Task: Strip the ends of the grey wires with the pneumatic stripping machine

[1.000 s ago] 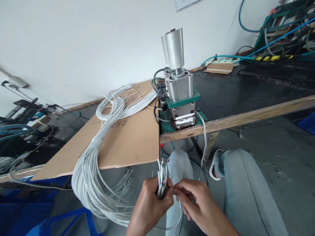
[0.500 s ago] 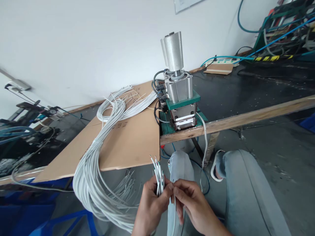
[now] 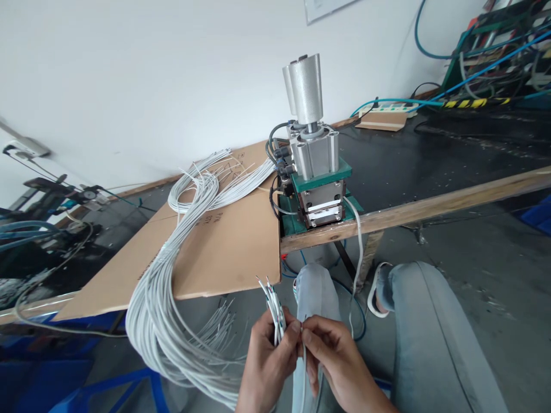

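Note:
My left hand grips a small bunch of white cable ends that stick up above the fist, with coloured cores showing at their tips. My right hand touches the left at the fingertips and pinches a single white cable that hangs down between my knees. Both hands are low in the view, in front of the bench edge. A thick bundle of white cables drapes from the cardboard sheet down toward my left hand.
A pneumatic press with a metal cylinder on a green base stands at the wooden bench edge. My jeans-clad knees are below. Hoses and equipment crowd the far right and the left side. Blue bins sit lower left.
The cable ends in my left hand have tilted to the left and spread a little. My right hand has pulled one cable apart from the bunch and holds it downward.

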